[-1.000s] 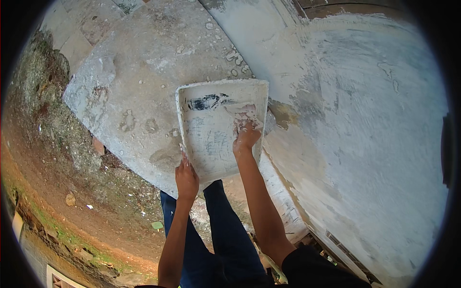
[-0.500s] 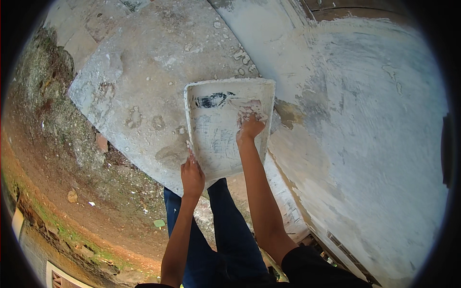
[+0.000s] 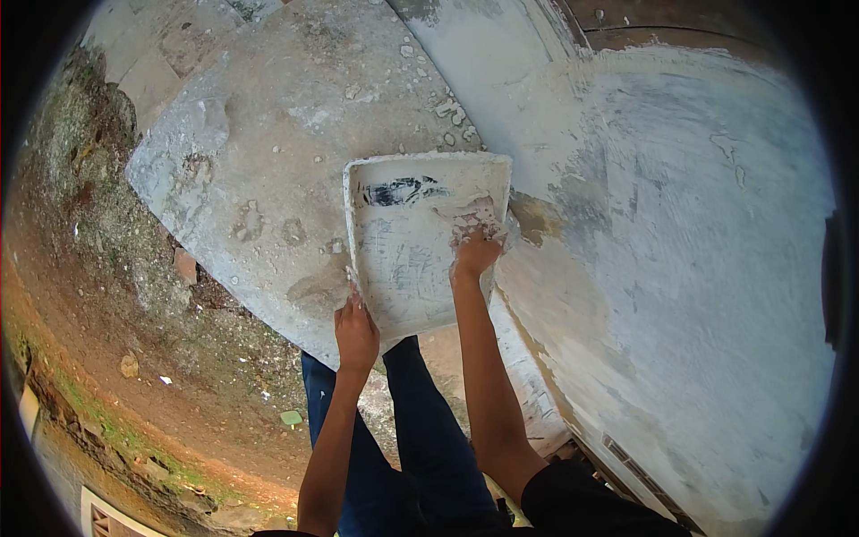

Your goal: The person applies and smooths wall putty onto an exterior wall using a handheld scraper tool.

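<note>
A shallow rectangular tray (image 3: 407,295), coated in white paste with a dark bare patch near its far edge, rests at the near end of a stained pale slab. My left hand (image 3: 358,336) is closed on the tray's left rim near its front corner. Inside the tray, at the right side, my right hand (image 3: 477,256) is closed round a flat scraper (image 3: 474,216) smeared with paste. The scraper's handle is hidden by my fingers, and its blade lies against the paste.
The pale slab (image 3: 268,134) carries dried lumps of plaster. To the right rises a wall (image 3: 698,251) with patchy white plaster. Bare soil with debris (image 3: 170,340) and a small green piece (image 3: 291,418) lies down to the left. My legs (image 3: 429,421) stand just below the tray.
My right hand has moved slightly right and toward me with the scraper, close to the tray's right rim. My left hand keeps its hold on the rim.
</note>
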`<state>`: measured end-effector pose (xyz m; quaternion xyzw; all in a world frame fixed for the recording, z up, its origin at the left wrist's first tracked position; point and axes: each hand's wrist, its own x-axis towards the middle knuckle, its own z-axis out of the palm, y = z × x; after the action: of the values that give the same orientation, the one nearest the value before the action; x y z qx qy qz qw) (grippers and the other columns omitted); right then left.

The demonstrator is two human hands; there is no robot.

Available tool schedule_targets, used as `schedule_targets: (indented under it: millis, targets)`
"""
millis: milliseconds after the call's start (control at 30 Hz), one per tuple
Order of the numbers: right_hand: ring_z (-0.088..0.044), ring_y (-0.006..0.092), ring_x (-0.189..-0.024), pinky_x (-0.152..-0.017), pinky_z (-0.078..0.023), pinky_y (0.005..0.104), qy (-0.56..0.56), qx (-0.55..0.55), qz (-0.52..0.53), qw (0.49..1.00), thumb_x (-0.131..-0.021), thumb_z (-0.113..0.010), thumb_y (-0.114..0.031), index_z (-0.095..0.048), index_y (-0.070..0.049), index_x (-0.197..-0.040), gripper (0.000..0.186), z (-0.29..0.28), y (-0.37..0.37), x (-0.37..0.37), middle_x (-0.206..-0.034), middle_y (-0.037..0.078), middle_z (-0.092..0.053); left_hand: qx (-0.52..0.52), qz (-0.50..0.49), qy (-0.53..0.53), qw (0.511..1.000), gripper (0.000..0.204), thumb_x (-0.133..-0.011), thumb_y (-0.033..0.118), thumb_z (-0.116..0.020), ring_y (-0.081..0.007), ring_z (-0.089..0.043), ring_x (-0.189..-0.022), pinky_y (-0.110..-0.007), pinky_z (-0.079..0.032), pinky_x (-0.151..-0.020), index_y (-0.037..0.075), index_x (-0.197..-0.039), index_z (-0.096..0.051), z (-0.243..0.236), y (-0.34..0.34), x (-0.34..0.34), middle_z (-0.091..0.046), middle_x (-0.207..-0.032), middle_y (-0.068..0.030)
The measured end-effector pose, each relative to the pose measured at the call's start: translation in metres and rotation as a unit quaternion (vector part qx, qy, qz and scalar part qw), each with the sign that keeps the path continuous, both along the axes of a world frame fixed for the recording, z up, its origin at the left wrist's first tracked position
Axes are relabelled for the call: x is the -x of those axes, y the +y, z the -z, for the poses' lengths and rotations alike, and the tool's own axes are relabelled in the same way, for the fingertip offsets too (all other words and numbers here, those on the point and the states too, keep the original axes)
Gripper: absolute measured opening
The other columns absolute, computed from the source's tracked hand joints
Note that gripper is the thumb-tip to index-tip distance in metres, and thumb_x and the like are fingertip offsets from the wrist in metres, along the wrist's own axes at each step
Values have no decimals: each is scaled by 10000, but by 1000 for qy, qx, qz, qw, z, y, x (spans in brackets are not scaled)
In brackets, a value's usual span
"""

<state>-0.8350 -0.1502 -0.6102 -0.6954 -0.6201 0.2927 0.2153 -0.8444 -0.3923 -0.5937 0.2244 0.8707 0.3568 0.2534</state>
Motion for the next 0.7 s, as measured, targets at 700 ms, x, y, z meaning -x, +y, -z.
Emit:
schedule_targets:
  millis: [700]
  targets:
    - [-629,288,-744,-609,-493,399,92,29,32,995,-816,-556,-57,-577,38,-1072,273,6,27,-14,-962,161,-627,-22,-13,4,1000,526,-845,-52,-472,-397,-553,-858,-448,-411,-812,-102,-1348,-327,1,11,-6,-568,-969,-267]
